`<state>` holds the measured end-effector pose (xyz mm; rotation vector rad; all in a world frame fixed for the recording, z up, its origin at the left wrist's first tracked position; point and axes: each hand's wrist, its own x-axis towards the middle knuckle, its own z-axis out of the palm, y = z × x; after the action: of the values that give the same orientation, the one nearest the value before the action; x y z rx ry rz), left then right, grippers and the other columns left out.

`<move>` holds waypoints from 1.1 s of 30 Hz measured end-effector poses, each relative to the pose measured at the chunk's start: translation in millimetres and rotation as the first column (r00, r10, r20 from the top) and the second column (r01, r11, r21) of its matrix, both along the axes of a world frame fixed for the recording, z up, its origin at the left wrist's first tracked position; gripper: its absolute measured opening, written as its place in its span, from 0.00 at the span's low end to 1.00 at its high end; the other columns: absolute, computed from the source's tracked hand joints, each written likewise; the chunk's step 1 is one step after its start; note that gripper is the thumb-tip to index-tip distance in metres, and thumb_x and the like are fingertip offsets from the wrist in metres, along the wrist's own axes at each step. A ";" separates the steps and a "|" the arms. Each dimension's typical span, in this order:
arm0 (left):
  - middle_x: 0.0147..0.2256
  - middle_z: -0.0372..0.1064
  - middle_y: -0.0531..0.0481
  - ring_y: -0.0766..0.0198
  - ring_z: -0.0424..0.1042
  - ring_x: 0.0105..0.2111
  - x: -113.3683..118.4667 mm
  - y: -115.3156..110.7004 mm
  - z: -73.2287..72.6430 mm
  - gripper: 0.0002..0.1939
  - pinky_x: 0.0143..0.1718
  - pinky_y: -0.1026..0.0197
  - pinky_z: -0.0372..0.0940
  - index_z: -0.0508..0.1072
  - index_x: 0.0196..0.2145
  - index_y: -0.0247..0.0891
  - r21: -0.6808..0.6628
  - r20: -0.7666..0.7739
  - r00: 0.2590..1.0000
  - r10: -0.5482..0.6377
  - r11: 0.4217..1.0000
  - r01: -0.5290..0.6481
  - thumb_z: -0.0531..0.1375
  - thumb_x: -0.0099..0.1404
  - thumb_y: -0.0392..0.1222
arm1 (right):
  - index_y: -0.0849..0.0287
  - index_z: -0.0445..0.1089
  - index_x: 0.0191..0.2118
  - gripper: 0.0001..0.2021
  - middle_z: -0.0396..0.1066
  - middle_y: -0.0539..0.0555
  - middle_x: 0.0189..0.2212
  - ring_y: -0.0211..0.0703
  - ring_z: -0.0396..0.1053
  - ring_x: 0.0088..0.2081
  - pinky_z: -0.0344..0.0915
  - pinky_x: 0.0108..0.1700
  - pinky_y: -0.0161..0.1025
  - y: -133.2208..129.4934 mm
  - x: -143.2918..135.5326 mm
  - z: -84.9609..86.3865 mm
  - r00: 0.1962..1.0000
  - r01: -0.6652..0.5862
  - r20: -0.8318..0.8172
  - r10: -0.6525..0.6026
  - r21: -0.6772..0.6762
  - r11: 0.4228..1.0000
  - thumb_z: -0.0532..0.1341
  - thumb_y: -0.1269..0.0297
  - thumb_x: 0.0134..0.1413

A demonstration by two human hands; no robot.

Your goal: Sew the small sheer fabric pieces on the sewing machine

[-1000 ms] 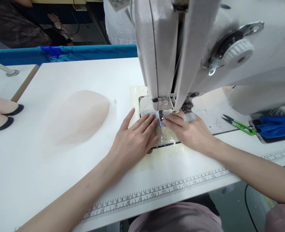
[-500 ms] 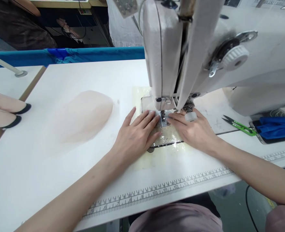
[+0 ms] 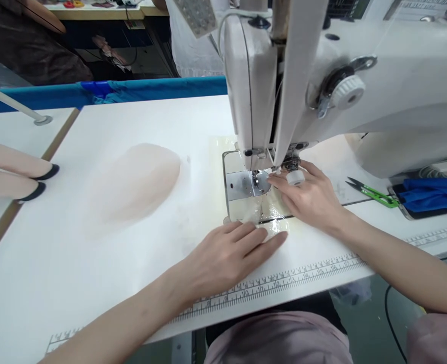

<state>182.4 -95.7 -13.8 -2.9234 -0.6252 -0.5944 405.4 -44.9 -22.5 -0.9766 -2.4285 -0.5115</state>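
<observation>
The needle and presser foot of a white sewing machine are above a shiny metal plate. A strip of clear, glossy film stretches from beside the foot towards the table's front. At its near end is my left hand, its fingers bent together and thumb stretched alongside, closed on the film's edge. My right hand lies to the right of the foot, fingers extended and resting on the film. The machine's thread tension knob partly covers those fingers.
Green thread snips lie at the right near a blue cloth on a dark tray. A printed ruler follows the table's front edge. Two pale tubular pieces with black ends lie left. Another person's arm shows behind the blue cloth barrier.
My left hand has drawn back from beside the presser foot towards the front edge, uncovering the metal plate, and its fingers have bent. My right hand stays near the foot. The view has shifted slightly.
</observation>
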 end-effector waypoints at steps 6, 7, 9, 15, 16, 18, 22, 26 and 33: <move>0.42 0.70 0.41 0.52 0.70 0.40 -9.8 14.7 -3.4 0.19 0.36 0.53 0.66 0.67 0.49 0.32 -0.040 -0.018 0.880 0.474 0.879 -0.475 0.58 0.66 0.47 | 0.60 0.75 0.43 0.14 0.76 0.52 0.31 0.44 0.71 0.37 0.65 0.43 0.43 -4.0 -0.2 -3.7 0.993 -0.017 -0.119 -0.014 -0.253 0.967 0.52 0.73 0.60; 0.40 0.70 0.42 0.51 0.69 0.39 -11.0 18.3 -5.2 0.19 0.36 0.51 0.65 0.69 0.46 0.32 -0.065 -0.054 0.858 0.512 0.855 -0.514 0.59 0.64 0.50 | 0.61 0.75 0.44 0.14 0.77 0.53 0.32 0.43 0.71 0.36 0.65 0.41 0.42 -5.1 -1.3 -4.0 0.988 -0.028 -0.154 -0.021 -0.310 0.950 0.53 0.71 0.61; 0.36 0.69 0.45 0.53 0.68 0.37 -11.3 22.8 -7.7 0.13 0.37 0.52 0.63 0.69 0.37 0.35 -0.154 -0.069 0.846 0.528 0.832 -0.533 0.59 0.64 0.49 | 0.62 0.74 0.45 0.13 0.76 0.54 0.33 0.42 0.70 0.34 0.64 0.37 0.40 -7.8 -4.6 -2.8 0.971 -0.082 -0.240 -0.026 -0.431 0.899 0.54 0.64 0.63; 0.30 0.68 0.53 0.62 0.66 0.32 -1.6 20.7 -2.3 0.07 0.36 0.58 0.60 0.65 0.31 0.39 -0.563 0.110 0.809 0.577 0.707 -0.428 0.56 0.65 0.43 | 0.58 0.74 0.43 0.16 0.71 0.49 0.29 0.33 0.62 0.25 0.57 0.26 0.33 -19.4 -17.3 9.7 0.910 -0.262 -0.399 -0.111 -0.762 0.592 0.66 0.55 0.51; 0.29 0.68 0.54 0.64 0.65 0.30 -0.2 20.1 -0.2 0.07 0.34 0.59 0.59 0.65 0.31 0.39 -0.638 0.133 0.785 0.606 0.658 -0.400 0.56 0.64 0.44 | 0.58 0.74 0.41 0.13 0.70 0.47 0.27 0.31 0.60 0.22 0.55 0.24 0.32 -20.7 -18.2 11.3 0.904 -0.278 -0.402 -0.143 -0.810 0.517 0.67 0.58 0.50; 0.26 0.65 0.55 0.66 0.63 0.27 1.6 19.6 4.3 0.09 0.28 0.62 0.57 0.64 0.30 0.39 -0.775 0.160 0.729 0.665 0.542 -0.324 0.57 0.64 0.46 | 0.58 0.75 0.37 0.07 0.69 0.45 0.23 0.27 0.55 0.17 0.52 0.19 0.30 -21.8 -17.9 13.2 0.889 -0.323 -0.402 -0.219 -0.890 0.323 0.65 0.62 0.53; 0.24 0.59 0.57 0.69 0.60 0.23 1.6 20.4 13.0 0.13 0.23 0.66 0.56 0.62 0.30 0.39 -0.958 0.179 0.675 0.716 0.282 -0.045 0.58 0.62 0.50 | 0.58 0.74 0.36 0.07 0.75 0.48 0.32 0.25 0.56 0.12 0.53 0.14 0.31 -18.9 -14.9 14.8 0.836 -0.443 -0.429 -0.343 -0.896 0.039 0.58 0.64 0.58; 0.25 0.59 0.57 0.72 0.57 0.22 -0.7 20.5 17.7 0.11 0.21 0.68 0.53 0.60 0.31 0.40 -0.991 0.127 0.702 0.700 0.062 0.117 0.58 0.62 0.48 | 0.60 0.71 0.34 0.04 0.73 0.50 0.30 0.33 0.71 0.26 0.68 0.29 0.33 -16.5 -16.7 15.7 0.734 -0.582 -0.552 -0.395 -0.811 0.052 0.60 0.66 0.56; 0.30 0.65 0.55 0.70 0.62 0.27 -2.6 17.8 21.5 0.10 0.28 0.67 0.58 0.66 0.38 0.40 -0.994 0.111 0.744 0.659 0.053 0.100 0.56 0.56 0.36 | 0.58 0.70 0.39 0.11 0.68 0.46 0.27 0.33 0.61 0.25 0.57 0.26 0.32 -16.2 -15.1 12.0 0.784 -0.484 -0.539 -0.308 -0.841 0.242 0.65 0.70 0.47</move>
<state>179.8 -77.9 7.7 -3.2227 -2.7103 -1.4901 390.3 -61.0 -10.5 -1.1061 -1.8969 1.4655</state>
